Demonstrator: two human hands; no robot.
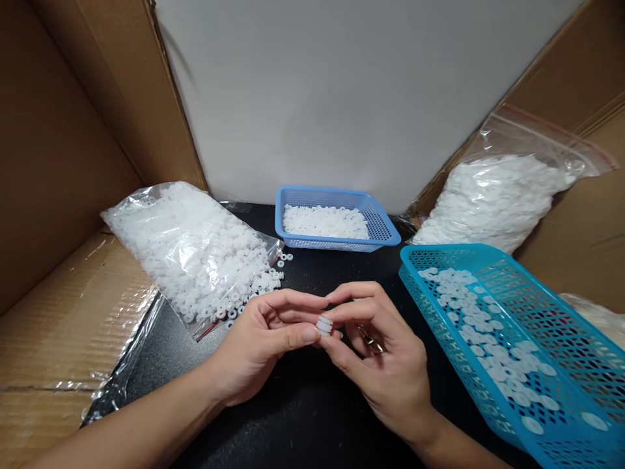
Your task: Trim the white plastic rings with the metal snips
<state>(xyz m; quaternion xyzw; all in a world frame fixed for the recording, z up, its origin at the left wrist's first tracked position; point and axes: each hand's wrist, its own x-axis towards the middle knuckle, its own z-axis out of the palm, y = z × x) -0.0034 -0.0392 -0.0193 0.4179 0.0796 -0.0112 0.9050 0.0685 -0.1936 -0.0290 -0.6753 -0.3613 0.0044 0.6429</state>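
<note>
Between the fingertips of both hands sits a small white ribbed plastic piece (324,325), like a short stack of discs. My left hand (266,342) pinches it from the left with thumb and fingers. From the right, my right hand (383,352) grips the same piece with thumb and forefinger. A shiny brass-coloured metal thing (371,340) rests in the curled fingers of my right hand; its kind is partly hidden. Left of my hands lies a clear bag (190,247) of small white rings, with loose rings (273,280) spilled by its mouth.
A blue basket (336,244) of white rings stands at the back. On the right, a teal basket (449,339) holds flat white discs. Behind it leans a clear bag (498,195) of white pieces. Cardboard (63,326) borders the black tabletop (273,430); a white panel (342,85) rises behind.
</note>
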